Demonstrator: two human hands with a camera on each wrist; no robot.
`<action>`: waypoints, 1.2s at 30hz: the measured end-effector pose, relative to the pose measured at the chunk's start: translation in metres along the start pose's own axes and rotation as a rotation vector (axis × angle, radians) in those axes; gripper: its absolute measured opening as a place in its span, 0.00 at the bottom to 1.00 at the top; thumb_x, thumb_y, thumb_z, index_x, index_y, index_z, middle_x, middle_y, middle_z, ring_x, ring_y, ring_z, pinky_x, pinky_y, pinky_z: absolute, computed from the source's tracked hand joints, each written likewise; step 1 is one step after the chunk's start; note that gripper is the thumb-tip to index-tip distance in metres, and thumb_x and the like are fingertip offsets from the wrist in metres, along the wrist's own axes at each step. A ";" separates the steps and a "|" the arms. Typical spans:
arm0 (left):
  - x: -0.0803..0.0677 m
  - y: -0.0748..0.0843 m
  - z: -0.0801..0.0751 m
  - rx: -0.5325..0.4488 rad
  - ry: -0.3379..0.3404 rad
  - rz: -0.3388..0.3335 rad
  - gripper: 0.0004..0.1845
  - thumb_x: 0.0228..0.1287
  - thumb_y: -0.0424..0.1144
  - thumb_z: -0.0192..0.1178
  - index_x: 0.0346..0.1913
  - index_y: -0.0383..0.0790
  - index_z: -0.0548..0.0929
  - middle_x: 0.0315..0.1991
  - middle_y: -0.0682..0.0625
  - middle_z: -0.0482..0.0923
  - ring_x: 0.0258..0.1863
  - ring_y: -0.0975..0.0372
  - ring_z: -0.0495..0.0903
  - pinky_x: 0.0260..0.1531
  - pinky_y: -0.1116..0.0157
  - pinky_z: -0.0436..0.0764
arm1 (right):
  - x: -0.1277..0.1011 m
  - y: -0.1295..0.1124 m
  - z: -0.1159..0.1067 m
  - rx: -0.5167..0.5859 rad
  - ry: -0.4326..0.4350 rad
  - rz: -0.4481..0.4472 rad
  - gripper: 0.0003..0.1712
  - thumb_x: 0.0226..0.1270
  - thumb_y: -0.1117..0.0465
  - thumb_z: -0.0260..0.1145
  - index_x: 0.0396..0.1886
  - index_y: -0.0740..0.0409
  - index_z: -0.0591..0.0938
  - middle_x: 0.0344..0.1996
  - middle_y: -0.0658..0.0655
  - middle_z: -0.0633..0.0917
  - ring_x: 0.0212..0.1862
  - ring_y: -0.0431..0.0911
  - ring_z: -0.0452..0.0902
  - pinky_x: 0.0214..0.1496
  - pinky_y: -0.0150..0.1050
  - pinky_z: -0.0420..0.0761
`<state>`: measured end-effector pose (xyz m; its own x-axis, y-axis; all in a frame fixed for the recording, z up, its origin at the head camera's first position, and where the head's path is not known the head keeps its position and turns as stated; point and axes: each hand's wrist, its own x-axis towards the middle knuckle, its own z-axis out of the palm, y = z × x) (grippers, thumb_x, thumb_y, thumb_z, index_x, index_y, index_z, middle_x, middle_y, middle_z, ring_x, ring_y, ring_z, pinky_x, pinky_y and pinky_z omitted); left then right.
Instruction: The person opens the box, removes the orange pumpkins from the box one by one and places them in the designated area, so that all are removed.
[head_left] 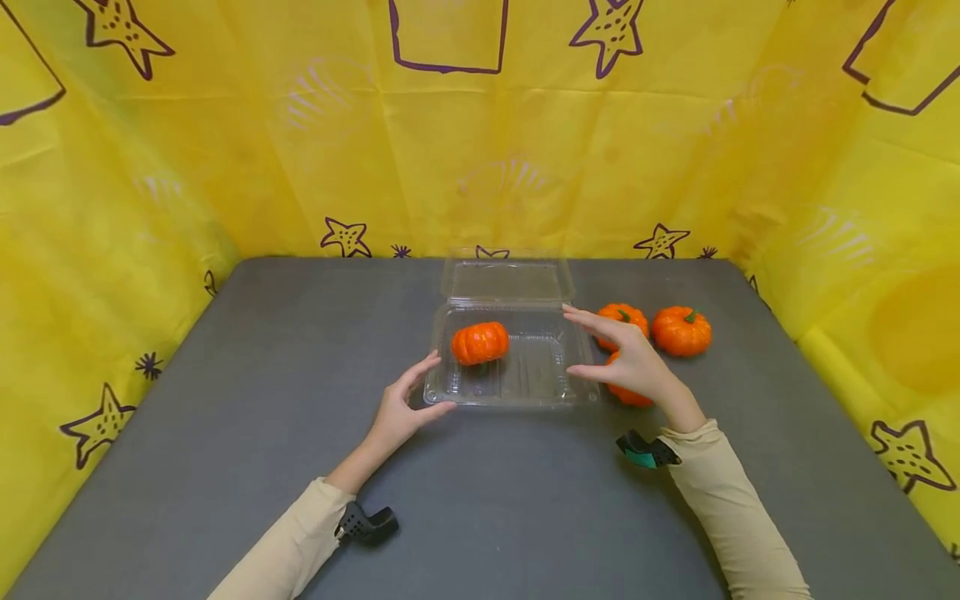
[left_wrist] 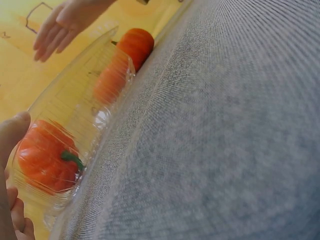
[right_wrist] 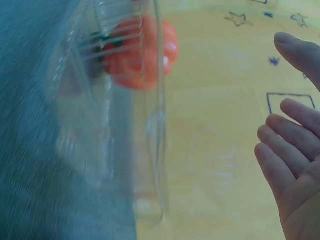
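Observation:
A clear plastic clamshell box (head_left: 536, 371) stands mid-table with its lid (head_left: 506, 282) folded back. Inside, toward the left, a small orange pumpkin (head_left: 480, 343) lies on its side; its green stem shows in the left wrist view. My left hand (head_left: 397, 408) is at the box's left side, thumb and fingers spread around the front corner; whether it touches the plastic is unclear. Over the right edge, my right hand (head_left: 633, 358) is held with fingers extended and thumb apart, nothing between them. In the right wrist view that hand (right_wrist: 295, 160) appears apart from the box.
Right of the box are three more pumpkins: one farthest right (head_left: 681, 331), one behind my right hand (head_left: 622, 315), and one partly hidden under it (head_left: 628, 393). The grey table (head_left: 480, 500) is bordered by a yellow patterned curtain (head_left: 480, 150).

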<state>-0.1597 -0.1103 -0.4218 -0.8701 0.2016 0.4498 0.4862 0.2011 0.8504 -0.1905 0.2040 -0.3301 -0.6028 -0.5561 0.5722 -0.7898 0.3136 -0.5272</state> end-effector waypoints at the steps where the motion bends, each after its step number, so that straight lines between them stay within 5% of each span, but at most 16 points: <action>1: 0.000 0.000 0.000 0.000 0.003 0.002 0.32 0.40 0.22 0.68 0.54 0.23 0.69 0.58 0.33 0.64 0.58 0.48 0.63 0.55 0.51 0.61 | 0.003 0.000 0.003 0.020 -0.002 -0.001 0.40 0.34 0.77 0.74 0.54 0.73 0.71 0.52 0.72 0.71 0.54 0.54 0.70 0.54 0.36 0.69; 14: -0.002 -0.003 -0.001 0.002 0.002 0.020 0.32 0.40 0.22 0.69 0.53 0.22 0.69 0.58 0.33 0.64 0.58 0.48 0.63 0.55 0.55 0.61 | 0.041 -0.008 0.033 0.105 -0.025 -0.062 0.40 0.35 0.77 0.74 0.54 0.79 0.68 0.53 0.74 0.70 0.54 0.61 0.67 0.53 0.44 0.70; 20: -0.001 -0.001 -0.001 0.006 0.007 0.018 0.32 0.39 0.22 0.69 0.53 0.21 0.70 0.58 0.33 0.65 0.58 0.48 0.64 0.55 0.55 0.62 | 0.052 0.014 0.054 0.118 -0.029 -0.087 0.42 0.37 0.72 0.75 0.56 0.75 0.68 0.55 0.70 0.70 0.55 0.56 0.68 0.54 0.42 0.69; 36: -0.001 -0.001 -0.001 0.028 -0.001 -0.004 0.32 0.40 0.23 0.69 0.53 0.22 0.70 0.58 0.34 0.65 0.58 0.49 0.64 0.55 0.53 0.63 | 0.049 0.044 0.088 0.062 -0.131 -0.036 0.35 0.46 0.63 0.73 0.56 0.65 0.73 0.55 0.62 0.73 0.57 0.49 0.67 0.57 0.42 0.66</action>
<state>-0.1590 -0.1122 -0.4226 -0.8720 0.2019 0.4459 0.4847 0.2291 0.8441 -0.2453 0.1224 -0.3806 -0.5512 -0.6627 0.5070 -0.7996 0.2458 -0.5479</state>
